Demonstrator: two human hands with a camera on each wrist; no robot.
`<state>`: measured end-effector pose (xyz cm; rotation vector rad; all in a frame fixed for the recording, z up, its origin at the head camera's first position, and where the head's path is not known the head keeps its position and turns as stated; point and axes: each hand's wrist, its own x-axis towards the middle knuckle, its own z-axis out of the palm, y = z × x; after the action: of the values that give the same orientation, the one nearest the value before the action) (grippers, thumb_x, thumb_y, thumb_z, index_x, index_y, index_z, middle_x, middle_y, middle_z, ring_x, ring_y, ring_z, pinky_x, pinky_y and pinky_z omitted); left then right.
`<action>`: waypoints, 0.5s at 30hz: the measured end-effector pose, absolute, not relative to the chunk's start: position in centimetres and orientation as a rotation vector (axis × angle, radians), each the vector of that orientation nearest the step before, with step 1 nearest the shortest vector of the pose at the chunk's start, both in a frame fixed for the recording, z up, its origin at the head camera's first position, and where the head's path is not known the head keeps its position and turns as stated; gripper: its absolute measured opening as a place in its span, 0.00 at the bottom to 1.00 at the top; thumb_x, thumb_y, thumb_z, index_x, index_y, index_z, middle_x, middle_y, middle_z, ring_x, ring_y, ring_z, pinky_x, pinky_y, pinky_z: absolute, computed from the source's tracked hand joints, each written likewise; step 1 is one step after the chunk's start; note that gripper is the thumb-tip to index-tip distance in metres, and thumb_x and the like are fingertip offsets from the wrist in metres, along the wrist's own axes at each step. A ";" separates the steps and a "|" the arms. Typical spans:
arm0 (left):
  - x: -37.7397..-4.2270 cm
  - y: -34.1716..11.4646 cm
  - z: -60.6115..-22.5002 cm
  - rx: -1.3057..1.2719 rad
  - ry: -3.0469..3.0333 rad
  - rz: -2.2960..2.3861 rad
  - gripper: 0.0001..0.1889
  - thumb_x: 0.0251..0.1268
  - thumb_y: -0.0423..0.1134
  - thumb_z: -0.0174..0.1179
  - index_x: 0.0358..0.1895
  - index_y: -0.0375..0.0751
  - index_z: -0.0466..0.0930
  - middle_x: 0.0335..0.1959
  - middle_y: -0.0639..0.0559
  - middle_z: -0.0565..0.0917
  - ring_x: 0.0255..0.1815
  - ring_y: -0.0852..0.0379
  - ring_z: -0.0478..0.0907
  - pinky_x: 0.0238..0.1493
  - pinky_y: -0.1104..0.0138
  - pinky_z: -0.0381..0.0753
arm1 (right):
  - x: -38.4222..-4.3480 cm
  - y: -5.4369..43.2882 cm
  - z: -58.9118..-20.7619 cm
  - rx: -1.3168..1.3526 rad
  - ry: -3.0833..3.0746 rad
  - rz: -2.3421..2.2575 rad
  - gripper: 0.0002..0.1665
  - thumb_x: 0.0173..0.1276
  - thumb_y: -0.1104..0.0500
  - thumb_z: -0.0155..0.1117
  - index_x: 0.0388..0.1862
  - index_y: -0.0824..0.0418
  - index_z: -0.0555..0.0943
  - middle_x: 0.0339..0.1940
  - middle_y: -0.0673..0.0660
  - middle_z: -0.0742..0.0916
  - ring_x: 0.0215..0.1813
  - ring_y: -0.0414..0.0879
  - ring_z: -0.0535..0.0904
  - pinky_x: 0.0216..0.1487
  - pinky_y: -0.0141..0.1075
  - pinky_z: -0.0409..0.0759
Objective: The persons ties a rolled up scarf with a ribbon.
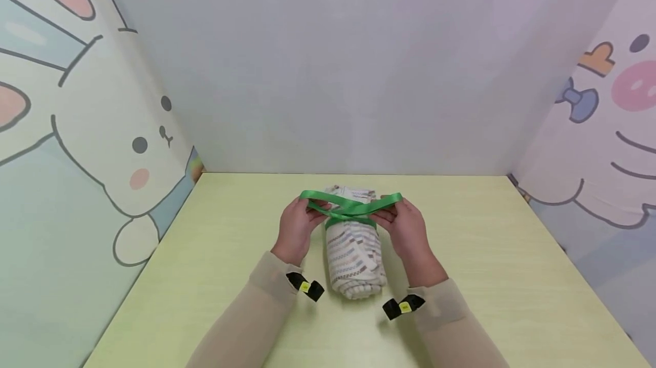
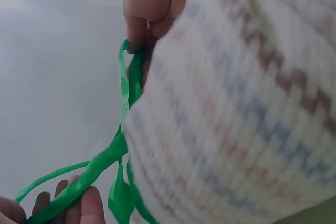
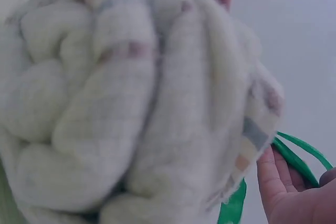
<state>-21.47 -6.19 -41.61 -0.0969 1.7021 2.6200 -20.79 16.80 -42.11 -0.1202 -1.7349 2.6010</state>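
A rolled towel, white with rows of coloured dashes, lies lengthwise on the table. Around its upper half runs a green ribbon, crossed on top with a loop out to each side. My left hand pinches the left loop between thumb and fingers. On the other side, my right hand pinches the right loop. Both hands are raised beside the roll. In the left wrist view the towel covers much of the ribbon. The towel's coiled end fills most of the right wrist view.
The pale yellow-green tabletop ends at a plain light wall behind. A panel with a cartoon rabbit stands at the left, and one with a cartoon pig at the right.
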 end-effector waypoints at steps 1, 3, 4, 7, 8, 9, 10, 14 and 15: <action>-21.5 -6.5 -41.5 -0.101 1.687 2.627 0.18 0.86 0.39 0.40 0.51 0.29 0.77 0.47 0.33 0.83 0.54 0.37 0.82 0.55 0.58 0.83 | -20.8 17.0 -42.0 -0.136 -1.714 2.628 0.22 0.89 0.52 0.39 0.62 0.70 0.71 0.43 0.56 0.86 0.46 0.47 0.87 0.58 0.45 0.82; -21.7 -7.0 -41.3 -0.119 1.666 2.637 0.18 0.87 0.40 0.39 0.52 0.31 0.77 0.46 0.35 0.83 0.54 0.37 0.82 0.56 0.58 0.83 | -20.9 17.5 -41.9 -0.163 -1.671 2.671 0.22 0.89 0.52 0.40 0.62 0.68 0.71 0.42 0.55 0.87 0.46 0.47 0.88 0.58 0.45 0.82; -21.7 -7.3 -41.2 -0.124 1.663 2.639 0.18 0.87 0.40 0.39 0.53 0.31 0.76 0.46 0.36 0.83 0.54 0.38 0.82 0.56 0.58 0.83 | -21.0 17.8 -41.8 -0.174 -1.654 2.683 0.22 0.89 0.52 0.39 0.62 0.68 0.70 0.42 0.55 0.87 0.46 0.47 0.88 0.59 0.45 0.82; -21.8 -8.2 -41.1 -0.143 1.661 2.643 0.18 0.87 0.41 0.39 0.53 0.32 0.77 0.45 0.38 0.83 0.54 0.39 0.82 0.58 0.57 0.82 | -21.1 18.5 -41.6 -0.196 -1.641 2.691 0.21 0.89 0.53 0.39 0.64 0.67 0.70 0.44 0.55 0.87 0.48 0.47 0.88 0.60 0.45 0.81; -21.9 -8.5 -41.1 -0.149 1.656 2.650 0.18 0.87 0.41 0.40 0.53 0.31 0.77 0.45 0.38 0.83 0.55 0.38 0.82 0.59 0.57 0.82 | -21.1 18.8 -41.6 -0.200 -1.637 2.693 0.21 0.89 0.53 0.39 0.65 0.67 0.69 0.45 0.56 0.87 0.49 0.47 0.87 0.60 0.45 0.81; -21.9 -8.7 -41.2 -0.151 1.653 2.655 0.18 0.87 0.41 0.40 0.53 0.31 0.77 0.46 0.37 0.83 0.55 0.38 0.82 0.59 0.56 0.81 | -21.2 19.0 -41.6 -0.209 -1.624 2.699 0.21 0.89 0.54 0.39 0.65 0.67 0.69 0.46 0.56 0.87 0.50 0.47 0.87 0.61 0.44 0.81; -21.9 -9.0 -41.2 -0.157 1.651 2.659 0.19 0.87 0.41 0.40 0.53 0.30 0.78 0.46 0.37 0.84 0.56 0.37 0.82 0.59 0.56 0.81 | -21.2 19.3 -41.6 -0.218 -1.613 2.707 0.21 0.89 0.55 0.39 0.66 0.67 0.68 0.46 0.56 0.86 0.50 0.47 0.87 0.61 0.44 0.80; -22.0 -10.0 -41.6 -0.200 1.588 2.698 0.18 0.87 0.39 0.40 0.52 0.30 0.77 0.45 0.37 0.84 0.57 0.38 0.82 0.60 0.56 0.81 | -21.4 20.3 -41.7 -0.279 -1.538 2.762 0.19 0.89 0.56 0.38 0.67 0.67 0.67 0.48 0.57 0.85 0.52 0.48 0.86 0.62 0.43 0.79; -22.0 -10.2 -41.6 -0.211 1.576 2.706 0.17 0.87 0.39 0.40 0.52 0.30 0.77 0.45 0.37 0.84 0.56 0.39 0.82 0.60 0.56 0.80 | -21.5 20.5 -41.8 -0.295 -1.511 2.779 0.20 0.89 0.56 0.38 0.67 0.67 0.67 0.48 0.58 0.84 0.52 0.49 0.86 0.63 0.43 0.79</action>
<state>-22.00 -10.19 -41.65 -0.2112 1.5758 2.7060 -21.48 20.52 -41.76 -0.2947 -1.5112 2.7791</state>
